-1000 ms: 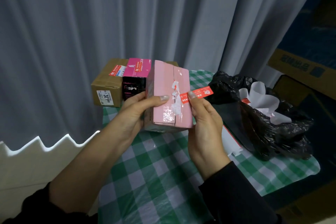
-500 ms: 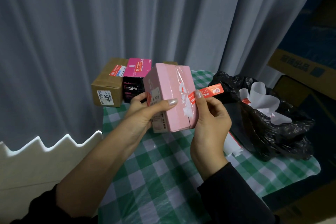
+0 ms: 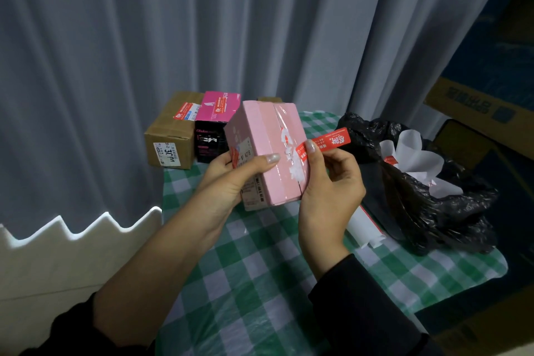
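Observation:
A pink cardboard parcel box [image 3: 264, 136], taped over with clear tape and scarred by torn white label remains, is held tilted above the table. My left hand [image 3: 231, 179] grips its left side, thumb across the front face. My right hand [image 3: 329, 182] pinches a red sticker strip [image 3: 332, 140] that is partly peeled off the box's right edge and sticks out to the right. A white shipping label shows on the box's lower left face.
A green-and-white checked tablecloth [image 3: 260, 283] covers the small table. At the back stand a brown carton [image 3: 170, 139] and a magenta-and-black box [image 3: 213, 127]. A black rubbish bag [image 3: 427, 205] with white paper sits right; a paper roll [image 3: 365, 230] lies beside it. Grey curtain behind.
The pink box has been turned and tilted, showing its left face with the shipping label. The red strip has come further off the box as my right hand pulls it rightward.

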